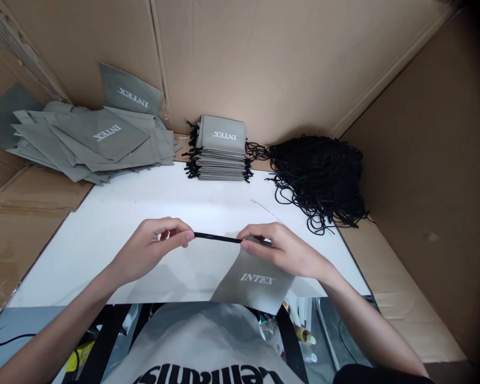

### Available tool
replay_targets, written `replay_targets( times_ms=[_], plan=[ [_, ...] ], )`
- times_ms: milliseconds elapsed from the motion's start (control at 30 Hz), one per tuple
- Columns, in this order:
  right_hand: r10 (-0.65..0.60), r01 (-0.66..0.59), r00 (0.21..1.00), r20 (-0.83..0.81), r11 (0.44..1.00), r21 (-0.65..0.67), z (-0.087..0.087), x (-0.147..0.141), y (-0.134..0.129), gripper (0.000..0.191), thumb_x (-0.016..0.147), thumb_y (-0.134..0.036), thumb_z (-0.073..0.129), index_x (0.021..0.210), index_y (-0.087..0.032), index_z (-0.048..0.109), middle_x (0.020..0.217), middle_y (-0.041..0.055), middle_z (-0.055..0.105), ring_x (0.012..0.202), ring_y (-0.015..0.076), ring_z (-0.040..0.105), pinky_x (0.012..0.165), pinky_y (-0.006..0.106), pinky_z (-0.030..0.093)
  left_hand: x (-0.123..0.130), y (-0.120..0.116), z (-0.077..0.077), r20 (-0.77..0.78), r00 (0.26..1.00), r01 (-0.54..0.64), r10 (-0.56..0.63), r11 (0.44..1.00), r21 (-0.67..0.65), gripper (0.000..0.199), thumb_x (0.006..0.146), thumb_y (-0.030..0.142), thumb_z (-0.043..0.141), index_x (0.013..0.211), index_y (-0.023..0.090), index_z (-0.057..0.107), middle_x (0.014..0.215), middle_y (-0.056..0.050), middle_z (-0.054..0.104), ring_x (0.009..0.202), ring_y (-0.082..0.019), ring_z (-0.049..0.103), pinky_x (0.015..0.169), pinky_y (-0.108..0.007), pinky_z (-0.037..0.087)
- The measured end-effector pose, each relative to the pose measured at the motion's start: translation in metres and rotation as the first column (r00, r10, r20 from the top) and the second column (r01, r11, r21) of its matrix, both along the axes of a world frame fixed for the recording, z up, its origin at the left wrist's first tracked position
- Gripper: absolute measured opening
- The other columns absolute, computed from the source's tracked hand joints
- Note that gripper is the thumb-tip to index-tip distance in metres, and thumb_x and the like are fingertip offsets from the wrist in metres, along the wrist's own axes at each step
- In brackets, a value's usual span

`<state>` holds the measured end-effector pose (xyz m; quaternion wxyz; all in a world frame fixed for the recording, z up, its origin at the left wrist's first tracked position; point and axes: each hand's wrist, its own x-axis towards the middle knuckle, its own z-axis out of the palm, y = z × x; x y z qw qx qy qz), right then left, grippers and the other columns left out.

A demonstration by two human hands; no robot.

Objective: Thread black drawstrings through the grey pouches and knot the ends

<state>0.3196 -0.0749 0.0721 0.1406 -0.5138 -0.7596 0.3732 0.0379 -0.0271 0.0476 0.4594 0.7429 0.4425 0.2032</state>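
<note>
Between my two hands a black cord [217, 237] is stretched almost level above the white board. My left hand [160, 245] pinches its left end between thumb and fingertips. My right hand [274, 245] grips the top edge of a grey pouch [252, 282] printed INTEX, right where the cord meets it. The pouch hangs down from those fingers past the board's front edge. Whether the cord runs through the pouch's hem is hidden by the fingers. Just behind my right hand lies a thin metal wire tool [266, 210].
Loose grey pouches [100, 133] form a heap at the back left. A neat stack of corded pouches [223, 152] stands at the back middle, with a tangle of black cords [318, 176] to its right. Cardboard walls [284, 64] enclose the white board [156, 197].
</note>
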Motion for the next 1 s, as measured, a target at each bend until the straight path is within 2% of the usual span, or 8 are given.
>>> replay_targets(
  times_ms=[100, 167, 333, 433, 533, 667, 767, 1000],
  plan=[
    [-0.039, 0.002, 0.987, -0.159, 0.974, -0.227, -0.009, 0.003, 0.003, 0.022, 0.093, -0.035, 0.058, 0.097, -0.017, 0.07, 0.082, 0.0023, 0.069, 0.072, 0.0153, 0.058, 0.065, 0.027, 0.042, 0.002, -0.001, 0.0, -0.002, 1.0, 0.031, -0.031, 0.999, -0.019, 0.032, 0.091, 0.047, 0.056, 0.079, 0.022, 0.071, 0.075, 0.0, 0.068, 0.067, -0.014, 0.051, 0.059, -0.024, 0.038],
    [-0.072, -0.017, 0.963, -0.259, 0.944, -0.329, -0.013, 0.003, 0.004, 0.017, 0.09, -0.031, 0.06, 0.091, -0.016, 0.068, 0.082, 0.0025, 0.069, 0.073, 0.0149, 0.058, 0.066, 0.027, 0.043, 0.004, -0.002, -0.001, -0.007, 0.999, 0.046, -0.046, 0.999, -0.028, 0.032, 0.091, 0.046, 0.056, 0.077, 0.021, 0.071, 0.074, 0.001, 0.068, 0.066, -0.014, 0.05, 0.058, -0.024, 0.038],
    [-0.076, -0.148, 0.889, -0.451, 0.885, -0.441, -0.016, -0.002, 0.003, 0.008, 0.088, -0.02, 0.057, 0.088, -0.015, 0.063, 0.087, 0.0038, 0.07, 0.082, 0.0146, 0.06, 0.076, 0.027, 0.044, 0.009, -0.003, -0.001, -0.002, 0.998, 0.056, -0.057, 0.996, -0.063, 0.033, 0.091, 0.046, 0.056, 0.076, 0.021, 0.071, 0.073, 0.001, 0.067, 0.064, -0.013, 0.049, 0.058, -0.024, 0.038],
    [-0.057, -0.17, 0.891, -0.45, 0.877, -0.449, -0.019, -0.003, 0.003, 0.024, 0.096, -0.033, 0.054, 0.1, -0.014, 0.067, 0.08, 0.0034, 0.069, 0.077, 0.0146, 0.059, 0.074, 0.027, 0.043, 0.011, -0.003, 0.0, 0.009, 0.998, 0.068, -0.067, 0.993, -0.092, 0.034, 0.091, 0.048, 0.056, 0.077, 0.021, 0.071, 0.074, 0.001, 0.067, 0.064, -0.013, 0.051, 0.06, -0.025, 0.039],
    [-0.071, -0.155, 0.877, -0.476, 0.894, -0.42, -0.027, -0.004, 0.004, 0.036, 0.097, -0.046, 0.053, 0.098, -0.014, 0.07, 0.076, 0.0035, 0.069, 0.073, 0.0141, 0.058, 0.072, 0.028, 0.042, 0.012, -0.003, 0.001, 0.02, 0.997, 0.074, -0.072, 0.991, -0.113, 0.034, 0.09, 0.049, 0.057, 0.076, 0.021, 0.071, 0.074, 0.001, 0.067, 0.065, -0.013, 0.052, 0.061, -0.025, 0.039],
    [-0.161, -0.104, 0.833, -0.529, 0.894, -0.436, -0.034, -0.006, 0.006, 0.035, 0.086, -0.049, 0.068, 0.087, -0.015, 0.072, 0.067, 0.0005, 0.065, 0.065, 0.012, 0.056, 0.065, 0.025, 0.041, 0.013, -0.005, 0.003, 0.025, 0.998, 0.064, -0.062, 0.991, -0.114, 0.033, 0.09, 0.049, 0.058, 0.077, 0.022, 0.071, 0.073, 0.002, 0.067, 0.067, -0.013, 0.052, 0.061, -0.025, 0.038],
    [-0.215, -0.015, 0.841, -0.496, 0.908, -0.419, -0.032, -0.009, 0.007, 0.034, 0.08, -0.049, 0.074, 0.079, -0.015, 0.072, 0.061, -0.0017, 0.061, 0.059, 0.0104, 0.049, 0.058, 0.024, 0.036, 0.011, -0.005, 0.004, 0.015, 0.998, 0.055, -0.054, 0.995, -0.087, 0.032, 0.091, 0.048, 0.058, 0.077, 0.022, 0.071, 0.073, 0.002, 0.067, 0.066, -0.013, 0.052, 0.06, -0.025, 0.038],
    [-0.202, 0.069, 0.881, -0.428, 0.95, -0.306, -0.018, -0.012, 0.007, 0.036, 0.084, -0.048, 0.069, 0.07, -0.015, 0.071, 0.06, -0.0016, 0.06, 0.054, 0.0089, 0.039, 0.051, 0.025, 0.028, 0.007, -0.003, 0.001, -0.032, 0.998, 0.055, -0.054, 0.998, 0.033, 0.03, 0.092, 0.047, 0.057, 0.083, 0.025, 0.074, 0.083, 0.001, 0.073, 0.071, -0.015, 0.058, 0.063, -0.025, 0.043]
  ],
)
